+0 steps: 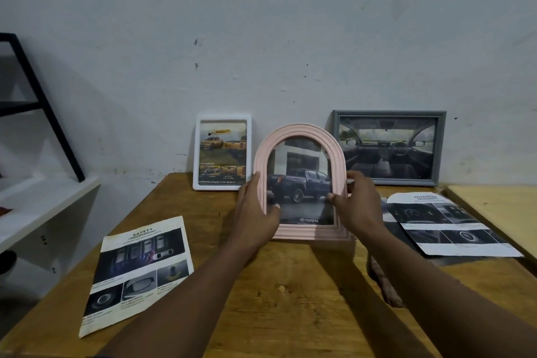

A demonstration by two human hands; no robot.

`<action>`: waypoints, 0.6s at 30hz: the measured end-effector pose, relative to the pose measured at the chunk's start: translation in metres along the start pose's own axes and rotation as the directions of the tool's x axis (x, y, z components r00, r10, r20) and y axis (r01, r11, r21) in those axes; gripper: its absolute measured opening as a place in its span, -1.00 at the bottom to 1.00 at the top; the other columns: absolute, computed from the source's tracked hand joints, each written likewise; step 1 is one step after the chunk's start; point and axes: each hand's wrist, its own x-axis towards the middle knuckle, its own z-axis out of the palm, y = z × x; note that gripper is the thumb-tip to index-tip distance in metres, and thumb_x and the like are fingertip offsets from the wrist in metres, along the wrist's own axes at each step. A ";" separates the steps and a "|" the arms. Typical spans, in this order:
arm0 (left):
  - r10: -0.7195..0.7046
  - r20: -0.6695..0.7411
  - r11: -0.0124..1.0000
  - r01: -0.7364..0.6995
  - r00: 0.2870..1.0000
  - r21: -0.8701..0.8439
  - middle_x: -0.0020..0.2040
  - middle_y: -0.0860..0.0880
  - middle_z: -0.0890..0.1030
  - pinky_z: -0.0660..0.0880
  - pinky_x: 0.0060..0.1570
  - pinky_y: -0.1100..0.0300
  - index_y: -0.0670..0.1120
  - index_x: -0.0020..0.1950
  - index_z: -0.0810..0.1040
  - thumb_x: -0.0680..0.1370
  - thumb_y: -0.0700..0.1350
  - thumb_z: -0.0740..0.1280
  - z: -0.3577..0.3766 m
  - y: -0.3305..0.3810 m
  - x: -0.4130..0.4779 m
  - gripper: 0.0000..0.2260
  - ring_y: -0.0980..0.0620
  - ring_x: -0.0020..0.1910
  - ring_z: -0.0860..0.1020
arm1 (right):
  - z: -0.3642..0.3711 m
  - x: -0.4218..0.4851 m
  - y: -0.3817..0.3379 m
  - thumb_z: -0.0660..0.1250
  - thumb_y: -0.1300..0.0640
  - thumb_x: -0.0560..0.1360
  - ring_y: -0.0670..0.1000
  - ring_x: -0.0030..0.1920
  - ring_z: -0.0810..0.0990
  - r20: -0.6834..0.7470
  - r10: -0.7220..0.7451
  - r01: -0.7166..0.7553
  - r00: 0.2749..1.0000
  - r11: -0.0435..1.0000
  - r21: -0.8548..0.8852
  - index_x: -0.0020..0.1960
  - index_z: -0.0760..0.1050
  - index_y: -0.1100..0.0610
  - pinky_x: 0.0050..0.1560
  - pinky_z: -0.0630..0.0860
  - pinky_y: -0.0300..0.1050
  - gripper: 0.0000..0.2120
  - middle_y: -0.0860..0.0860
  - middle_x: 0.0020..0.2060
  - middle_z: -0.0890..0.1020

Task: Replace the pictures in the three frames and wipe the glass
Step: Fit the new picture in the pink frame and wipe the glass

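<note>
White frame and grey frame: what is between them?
The pink arched frame, held by the left hand and right hand, seen in the head view.

**Pink, white and grey frames on a brown table**

The arched frame [299, 130] in the middle is soft pink with ridged lines running round it. Its truck picture [302, 183] shows a dark blue-grey truck on grey ground, with white TOYOTA letters.

At 10 o'clock from it, the white frame [222, 118] holds a picture of yellow trucks [222, 151]. At 2 o'clock, the grey frame [389, 113] holds a dark grey car-inside picture [388, 151].

At 8 o'clock, the SAFETY leaflet [136, 273] is white with black picture squares. At 4 o'clock, the ADVANCED leaflet [447, 224] is white and black too.

The wooden table [290, 285] is honey brown with streaks. The wall [261, 23] is pale grey-white with dark specks.
</note>
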 end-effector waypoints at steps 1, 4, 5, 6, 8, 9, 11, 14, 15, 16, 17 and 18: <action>0.011 0.004 1.000 -0.011 1.000 -0.011 0.59 0.10 0.20 0.44 0.15 0.16 0.17 0.64 0.09 0.59 -0.15 0.42 0.004 0.001 0.002 -0.25 -0.03 0.45 0.35 | 0.002 0.003 0.001 0.50 0.11 0.45 0.09 0.14 0.53 -0.021 -0.024 0.024 0.999 1.000 0.000 0.37 0.36 0.09 0.09 0.58 0.07 -0.44 0.06 0.18 0.49; 0.055 -0.004 0.997 -0.055 0.998 0.061 0.65 0.14 0.05 0.37 0.22 0.19 0.19 0.65 0.01 0.60 -0.12 0.40 0.014 0.004 0.013 -0.23 -0.03 0.55 0.23 | 0.011 0.016 0.002 0.46 0.16 0.49 0.07 0.17 0.49 -0.075 -0.085 0.084 0.994 0.996 -0.016 0.42 0.34 0.12 0.12 0.52 -0.02 -0.45 0.08 0.21 0.45; 0.062 -0.010 0.994 -0.061 0.998 0.086 0.66 0.14 -0.01 0.35 0.25 0.18 0.20 0.65 -0.02 0.60 -0.10 0.40 0.017 0.004 0.019 -0.22 -0.04 0.58 0.18 | 0.014 0.023 0.002 0.45 0.16 0.49 0.08 0.19 0.49 -0.085 -0.098 0.096 0.992 0.995 -0.023 0.43 0.34 0.12 0.14 0.52 -0.01 -0.45 0.08 0.22 0.45; 0.065 -0.013 0.993 -0.063 0.998 0.104 0.66 0.14 -0.05 0.32 0.27 0.19 0.21 0.65 -0.04 0.61 -0.09 0.39 0.020 0.005 0.026 -0.22 -0.03 0.60 0.14 | 0.018 0.031 0.002 0.45 0.17 0.50 0.09 0.20 0.49 -0.092 -0.104 0.103 0.990 0.994 -0.023 0.43 0.34 0.12 0.15 0.52 -0.01 -0.45 0.08 0.23 0.45; 0.082 -0.016 0.988 -0.079 0.996 0.131 0.67 0.14 -0.11 0.25 0.30 0.19 0.22 0.65 -0.08 0.61 -0.07 0.39 0.026 0.002 0.043 -0.20 -0.01 0.62 0.07 | 0.027 0.047 0.004 0.44 0.18 0.50 0.09 0.22 0.49 -0.090 -0.103 0.102 0.991 0.995 -0.015 0.42 0.35 0.12 0.18 0.50 -0.01 -0.46 0.08 0.24 0.46; 0.086 -0.016 0.987 -0.083 0.996 0.137 0.67 0.14 -0.13 0.26 0.35 0.15 0.23 0.65 -0.10 0.62 -0.06 0.38 0.029 0.000 0.052 -0.20 -0.01 0.62 0.04 | 0.032 0.056 0.005 0.44 0.18 0.50 0.09 0.23 0.49 -0.089 -0.095 0.094 0.991 0.995 -0.008 0.42 0.35 0.12 0.20 0.50 0.00 -0.47 0.08 0.25 0.46; 0.076 -0.010 0.988 -0.074 0.997 0.136 0.66 0.16 -0.16 0.27 0.43 0.02 0.26 0.64 -0.14 0.61 -0.04 0.38 0.035 -0.007 0.073 -0.18 -0.02 0.63 0.02 | 0.043 0.073 0.008 0.41 0.20 0.51 0.09 0.25 0.49 -0.091 -0.085 0.086 0.992 0.996 0.008 0.43 0.34 0.10 0.23 0.52 0.04 -0.48 0.07 0.26 0.45; 0.068 0.009 0.986 -0.068 0.998 0.149 0.66 0.18 -0.21 0.26 0.45 -0.03 0.29 0.62 -0.21 0.61 -0.01 0.37 0.043 -0.015 0.102 -0.15 -0.03 0.64 0.00 | 0.059 0.098 0.015 0.37 0.24 0.53 0.07 0.26 0.49 -0.081 -0.083 0.087 0.993 0.995 0.048 0.43 0.33 0.06 0.23 0.53 0.06 -0.49 0.04 0.30 0.44; 0.075 0.013 0.984 -0.076 0.997 0.159 0.65 0.18 -0.23 0.25 0.46 -0.03 0.30 0.62 -0.23 0.61 -0.01 0.37 0.045 -0.019 0.111 -0.15 -0.02 0.64 -0.01 | 0.064 0.106 0.017 0.36 0.25 0.53 0.07 0.27 0.49 -0.079 -0.085 0.090 0.993 0.994 0.056 0.43 0.33 0.05 0.23 0.54 0.08 -0.49 0.03 0.31 0.43; 0.082 0.020 0.982 -0.084 0.996 0.169 0.65 0.18 -0.25 0.24 0.47 -0.03 0.30 0.61 -0.24 0.61 -0.01 0.37 0.047 -0.021 0.118 -0.14 -0.02 0.64 -0.03 | 0.068 0.113 0.019 0.36 0.25 0.53 0.07 0.27 0.49 -0.078 -0.089 0.094 0.993 0.994 0.055 0.43 0.32 0.05 0.23 0.54 0.09 -0.49 0.03 0.31 0.44; 0.087 0.030 0.980 -0.091 0.996 0.175 0.65 0.17 -0.27 0.22 0.48 -0.04 0.31 0.61 -0.25 0.61 -0.01 0.37 0.048 -0.024 0.125 -0.13 -0.02 0.64 -0.04 | 0.072 0.120 0.020 0.36 0.25 0.53 0.08 0.28 0.49 -0.076 -0.091 0.095 0.993 0.994 0.053 0.44 0.32 0.05 0.25 0.53 0.11 -0.48 0.03 0.31 0.44; 0.088 0.039 0.980 -0.093 0.995 0.178 0.65 0.17 -0.28 0.22 0.48 -0.04 0.32 0.61 -0.26 0.61 -0.01 0.37 0.049 -0.027 0.131 -0.13 -0.02 0.64 -0.05 | 0.076 0.125 0.022 0.36 0.25 0.53 0.09 0.31 0.48 -0.070 -0.085 0.089 0.994 0.995 0.055 0.45 0.31 0.05 0.26 0.52 0.13 -0.47 0.04 0.32 0.45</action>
